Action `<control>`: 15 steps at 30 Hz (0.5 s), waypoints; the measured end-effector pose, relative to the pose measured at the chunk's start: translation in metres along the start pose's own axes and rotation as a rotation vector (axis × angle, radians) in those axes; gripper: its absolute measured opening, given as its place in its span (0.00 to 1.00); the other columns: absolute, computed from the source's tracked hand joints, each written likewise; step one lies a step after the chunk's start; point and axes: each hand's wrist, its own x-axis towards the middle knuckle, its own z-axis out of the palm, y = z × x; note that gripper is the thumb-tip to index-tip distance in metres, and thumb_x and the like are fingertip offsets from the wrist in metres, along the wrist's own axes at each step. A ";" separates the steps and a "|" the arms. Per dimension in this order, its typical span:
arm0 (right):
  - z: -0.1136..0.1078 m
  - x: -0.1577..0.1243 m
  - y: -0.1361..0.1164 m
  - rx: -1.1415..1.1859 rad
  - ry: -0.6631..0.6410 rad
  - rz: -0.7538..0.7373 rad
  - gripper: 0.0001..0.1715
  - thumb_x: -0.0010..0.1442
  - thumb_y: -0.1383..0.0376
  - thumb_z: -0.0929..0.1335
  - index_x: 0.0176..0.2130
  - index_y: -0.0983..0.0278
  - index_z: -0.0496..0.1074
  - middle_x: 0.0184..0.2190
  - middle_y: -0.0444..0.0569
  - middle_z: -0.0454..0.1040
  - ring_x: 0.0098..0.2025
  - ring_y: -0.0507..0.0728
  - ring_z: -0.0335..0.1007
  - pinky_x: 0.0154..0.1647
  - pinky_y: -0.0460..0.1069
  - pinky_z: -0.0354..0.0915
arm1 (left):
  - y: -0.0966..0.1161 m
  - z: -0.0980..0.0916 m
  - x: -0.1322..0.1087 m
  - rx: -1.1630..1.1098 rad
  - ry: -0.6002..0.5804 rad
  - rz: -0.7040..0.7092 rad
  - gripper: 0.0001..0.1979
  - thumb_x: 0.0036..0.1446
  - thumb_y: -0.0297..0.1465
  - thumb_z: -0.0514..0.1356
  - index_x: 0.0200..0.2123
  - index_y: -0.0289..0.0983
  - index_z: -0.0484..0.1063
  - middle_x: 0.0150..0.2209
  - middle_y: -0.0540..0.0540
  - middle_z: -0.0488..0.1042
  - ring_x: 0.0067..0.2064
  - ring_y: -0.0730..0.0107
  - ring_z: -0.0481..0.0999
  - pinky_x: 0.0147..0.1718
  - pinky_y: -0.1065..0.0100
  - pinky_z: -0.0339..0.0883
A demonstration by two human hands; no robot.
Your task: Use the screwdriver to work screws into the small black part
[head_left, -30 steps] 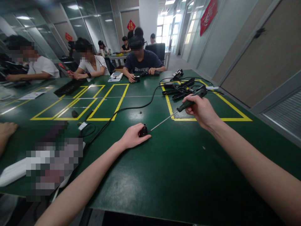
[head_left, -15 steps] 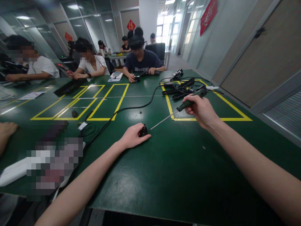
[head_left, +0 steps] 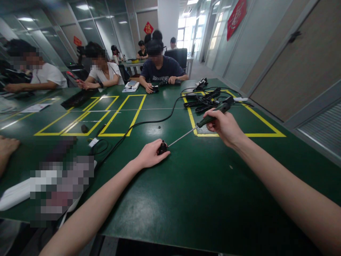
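Note:
My left hand (head_left: 151, 153) rests on the green table (head_left: 170, 192), its fingers and thumb closed around a small black part (head_left: 162, 148) with a short tube sticking up from its top. Its exact kind is not clear. In my right hand (head_left: 223, 126) is a screwdriver (head_left: 183, 136) with a dark green handle and a long thin metal shaft. The shaft slants down to the left, and its tip meets the right side of the black part or lies just beside it; I cannot tell which.
Beyond my right hand lies a heap of black parts and cables (head_left: 205, 99) within yellow tape. A black cable (head_left: 149, 122) crosses the table to the left. A white object (head_left: 16, 193) lies at the near left. Co-workers (head_left: 160, 69) sit along the far side.
My right hand has moved slightly left and down with the screwdriver, bringing its tip up to the black part. My left hand has barely shifted.

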 end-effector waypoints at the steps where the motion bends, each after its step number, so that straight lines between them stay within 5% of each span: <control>1: 0.000 0.000 0.000 -0.004 -0.006 0.002 0.13 0.40 0.58 0.75 0.25 0.63 0.73 0.17 0.40 0.64 0.19 0.47 0.58 0.17 0.44 0.52 | 0.001 0.000 0.000 0.000 -0.004 -0.001 0.11 0.68 0.40 0.61 0.43 0.38 0.75 0.38 0.47 0.74 0.33 0.66 0.73 0.37 0.64 0.70; 6: -0.002 0.000 0.000 -0.027 -0.043 -0.006 0.16 0.41 0.56 0.77 0.26 0.63 0.73 0.19 0.43 0.69 0.19 0.47 0.60 0.17 0.44 0.54 | 0.003 -0.001 0.001 -0.004 -0.010 -0.014 0.06 0.65 0.34 0.60 0.42 0.39 0.74 0.38 0.46 0.75 0.35 0.63 0.75 0.39 0.63 0.71; 12: -0.001 -0.003 0.002 -0.069 -0.116 0.008 0.21 0.47 0.49 0.78 0.28 0.63 0.75 0.10 0.37 0.58 0.14 0.46 0.49 0.15 0.44 0.45 | 0.002 -0.002 0.001 0.019 -0.030 -0.037 0.05 0.58 0.31 0.58 0.39 0.40 0.71 0.37 0.47 0.75 0.38 0.61 0.76 0.41 0.62 0.71; 15: -0.001 -0.004 0.000 -0.056 -0.131 0.031 0.19 0.43 0.53 0.78 0.27 0.63 0.74 0.12 0.39 0.62 0.16 0.47 0.54 0.15 0.44 0.49 | 0.003 -0.002 0.002 0.014 -0.016 -0.042 0.06 0.57 0.30 0.58 0.39 0.39 0.71 0.37 0.46 0.76 0.37 0.60 0.75 0.41 0.62 0.71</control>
